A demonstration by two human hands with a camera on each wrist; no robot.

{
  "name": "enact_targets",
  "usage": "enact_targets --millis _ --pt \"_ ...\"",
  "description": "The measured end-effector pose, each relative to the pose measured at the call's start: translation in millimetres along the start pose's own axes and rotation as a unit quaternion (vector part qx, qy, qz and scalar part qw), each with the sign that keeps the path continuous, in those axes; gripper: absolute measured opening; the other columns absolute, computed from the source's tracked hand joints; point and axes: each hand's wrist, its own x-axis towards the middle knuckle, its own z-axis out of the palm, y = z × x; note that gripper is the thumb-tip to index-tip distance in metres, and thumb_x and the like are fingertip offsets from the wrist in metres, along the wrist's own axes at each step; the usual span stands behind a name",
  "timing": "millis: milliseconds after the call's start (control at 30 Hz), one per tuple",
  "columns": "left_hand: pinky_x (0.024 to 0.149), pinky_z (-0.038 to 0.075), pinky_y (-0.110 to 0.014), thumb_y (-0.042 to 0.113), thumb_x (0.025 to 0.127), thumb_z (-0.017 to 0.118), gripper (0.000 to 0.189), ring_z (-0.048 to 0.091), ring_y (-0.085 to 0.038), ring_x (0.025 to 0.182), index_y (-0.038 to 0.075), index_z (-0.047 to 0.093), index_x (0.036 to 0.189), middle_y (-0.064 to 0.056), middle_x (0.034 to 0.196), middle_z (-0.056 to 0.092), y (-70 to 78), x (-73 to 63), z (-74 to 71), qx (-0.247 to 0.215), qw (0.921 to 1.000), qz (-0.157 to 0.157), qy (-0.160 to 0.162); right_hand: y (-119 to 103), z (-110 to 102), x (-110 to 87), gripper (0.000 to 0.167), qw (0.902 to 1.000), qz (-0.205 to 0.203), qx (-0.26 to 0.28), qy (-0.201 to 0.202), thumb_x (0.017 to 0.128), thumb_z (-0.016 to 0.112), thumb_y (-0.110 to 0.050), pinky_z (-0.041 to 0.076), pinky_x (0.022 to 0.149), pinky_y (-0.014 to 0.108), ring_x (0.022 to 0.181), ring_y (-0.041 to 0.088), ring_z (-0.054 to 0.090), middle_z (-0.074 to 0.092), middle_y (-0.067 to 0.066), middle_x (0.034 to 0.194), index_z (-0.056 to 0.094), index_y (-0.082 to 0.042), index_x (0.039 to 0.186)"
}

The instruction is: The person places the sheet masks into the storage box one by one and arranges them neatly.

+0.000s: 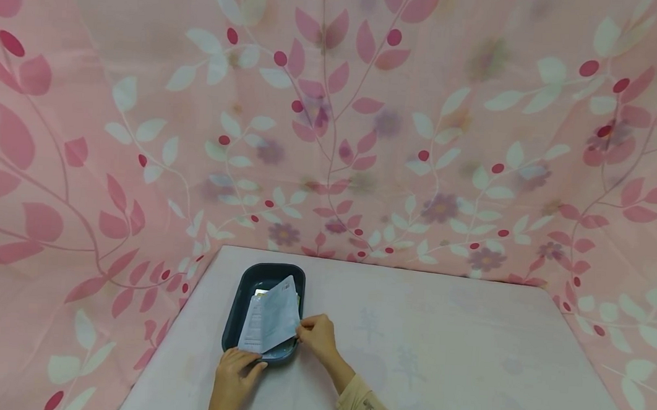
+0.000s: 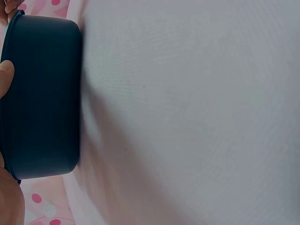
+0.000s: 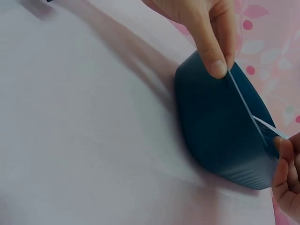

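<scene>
A deep dark teal plastic tub (image 1: 235, 315) stands on the table's left side. My left hand (image 1: 231, 379) grips its near rim, the thumb outside the wall (image 2: 42, 98) and the fingers over the edge. Inside lies a pale printed packet (image 1: 251, 328), its near end close to those fingers. Over it leans a flat light-blue packet (image 1: 279, 317), tilted, with a small printed mark at its top corner. My right hand (image 1: 317, 336) pinches this packet's right edge by the right rim. In the right wrist view a thin white edge (image 3: 267, 124) runs to the right hand (image 3: 289, 173).
A white cloth (image 1: 438, 347) covers the table and stretches right of the tub. Pink leaf-patterned curtains (image 1: 332, 137) rise behind the table and at both sides. Something yellow-green (image 1: 261, 292) shows inside the tub, mostly hidden by the packets.
</scene>
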Motion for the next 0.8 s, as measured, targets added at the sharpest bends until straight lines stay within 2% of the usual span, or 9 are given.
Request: enact_targets --millis 167,200,300,400,433,533,667,800 --pt "0.082 0.038 -0.034 -0.003 0.050 0.088 0.028 0.060 -0.015 0.068 0.005 0.072 0.072 0.000 0.069 0.067 -0.8 0.3 0.9 -0.010 0.9999 0.013 0.006 7 7 -1.7 0.014 0.9999 -0.007 -0.003 0.013 0.074 0.065 0.003 0.052 0.050 0.025 0.052 0.014 0.063 0.068 0.015 0.069 0.069 0.013 0.083" --pt "0.082 0.038 -0.034 -0.003 0.050 0.088 0.028 0.060 -0.015 0.068 0.004 0.072 0.072 0.000 0.069 0.067 -1.0 0.4 1.0 -0.011 0.9998 0.016 0.007 15 9 -0.3 0.014 0.9993 -0.031 -0.007 0.018 0.076 0.064 0.000 0.051 0.049 0.023 0.052 0.011 0.062 0.068 0.013 0.069 0.070 0.012 0.082" --pt "0.081 0.039 -0.035 -0.003 0.050 0.088 0.028 0.060 -0.015 0.067 0.004 0.071 0.072 -0.001 0.069 0.067 -1.9 0.7 1.2 -0.014 0.9995 0.026 0.012 18 11 -0.1 0.016 0.9981 -0.057 -0.011 0.021 0.077 0.065 -0.004 0.051 0.049 0.023 0.052 0.007 0.061 0.069 0.011 0.068 0.070 0.011 0.082" --pt "0.081 0.039 -0.037 -0.002 0.049 0.088 0.028 0.060 -0.016 0.067 0.004 0.071 0.072 -0.001 0.068 0.067 -3.3 0.6 1.7 -0.017 0.9990 0.037 0.018 17 12 0.0 0.015 0.9983 -0.052 -0.016 0.021 0.077 0.068 -0.005 0.051 0.049 0.023 0.054 0.010 0.063 0.069 0.011 0.069 0.071 0.009 0.081" --pt "0.080 0.039 -0.038 -0.002 0.049 0.088 0.028 0.060 -0.016 0.066 0.004 0.071 0.072 -0.001 0.068 0.067 -3.7 0.5 1.8 -0.017 0.9989 0.040 0.019 11 12 -1.4 0.014 0.9991 -0.034 -0.017 0.019 0.076 0.069 -0.003 0.052 0.051 0.024 0.056 0.013 0.064 0.069 0.013 0.070 0.071 0.010 0.081" --pt "0.080 0.039 -0.038 -0.001 0.049 0.088 0.028 0.060 -0.015 0.066 0.004 0.071 0.072 -0.001 0.068 0.067 -4.7 -0.1 2.2 -0.018 0.9985 0.046 0.021 9 13 -1.7 0.012 0.9984 -0.030 -0.043 0.022 0.074 0.073 -0.002 0.051 0.051 0.022 0.058 0.017 0.065 0.069 0.014 0.070 0.072 0.008 0.080" --pt "0.080 0.039 -0.039 0.000 0.050 0.087 0.028 0.059 -0.015 0.065 0.003 0.071 0.072 -0.002 0.068 0.067 -5.1 -0.9 2.5 -0.020 0.9983 0.050 0.023 9 15 -1.9 0.012 0.9951 -0.047 -0.083 0.023 0.073 0.076 -0.003 0.050 0.051 0.018 0.060 0.015 0.066 0.070 0.012 0.071 0.072 0.006 0.081" --pt "0.080 0.038 -0.039 0.000 0.050 0.088 0.028 0.059 -0.015 0.065 0.003 0.072 0.072 -0.001 0.068 0.066 -5.3 -1.4 2.7 -0.018 0.9983 0.050 0.023 11 17 -1.5 0.013 0.9929 -0.062 -0.099 0.023 0.073 0.077 -0.004 0.050 0.051 0.018 0.059 0.014 0.066 0.070 0.010 0.069 0.072 0.005 0.079"
